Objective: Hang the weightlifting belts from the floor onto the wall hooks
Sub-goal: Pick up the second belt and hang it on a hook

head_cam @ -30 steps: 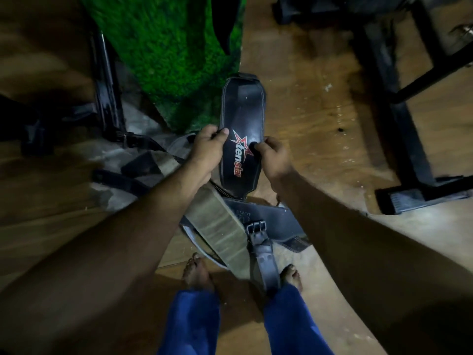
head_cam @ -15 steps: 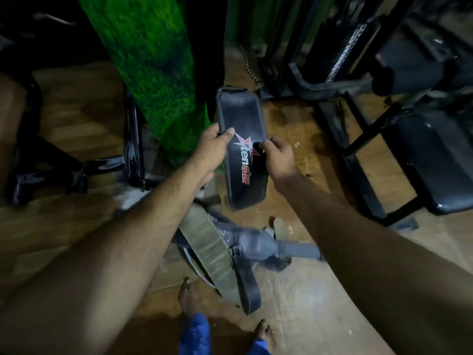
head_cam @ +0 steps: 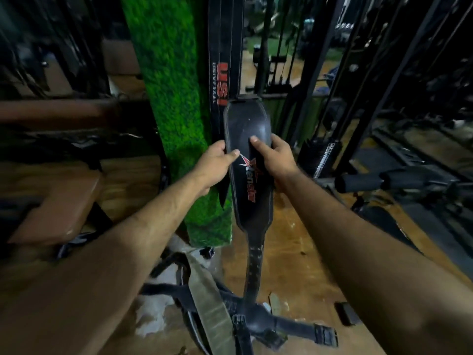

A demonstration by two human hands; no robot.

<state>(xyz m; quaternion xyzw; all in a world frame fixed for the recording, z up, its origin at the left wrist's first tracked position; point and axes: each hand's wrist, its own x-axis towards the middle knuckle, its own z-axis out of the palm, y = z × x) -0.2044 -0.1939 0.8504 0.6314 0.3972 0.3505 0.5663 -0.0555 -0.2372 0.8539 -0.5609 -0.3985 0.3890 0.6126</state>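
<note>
A black leather weightlifting belt (head_cam: 247, 124) with a red and white star logo is held upright in front of me. My left hand (head_cam: 216, 163) grips its left edge and my right hand (head_cam: 276, 155) grips its right edge, thumb across the face. Its narrow strap hangs down to the floor. Behind it a black belt with red USI lettering (head_cam: 223, 80) hangs against the green turf-covered pillar (head_cam: 171, 98). More belts lie in a heap on the floor (head_cam: 258, 321), among them an olive-grey one (head_cam: 212, 303). No hook is visible.
A brown padded bench (head_cam: 58, 201) stands to the left. Black gym machine frames (head_cam: 378, 73) and a padded roller bar (head_cam: 371, 181) fill the right side. The wooden floor (head_cam: 302, 265) shows between the belts and the machines.
The belt has risen from near the floor to chest height in front of the pillar. My view has tilted up from the floor, and my right hand has shifted higher on the belt.
</note>
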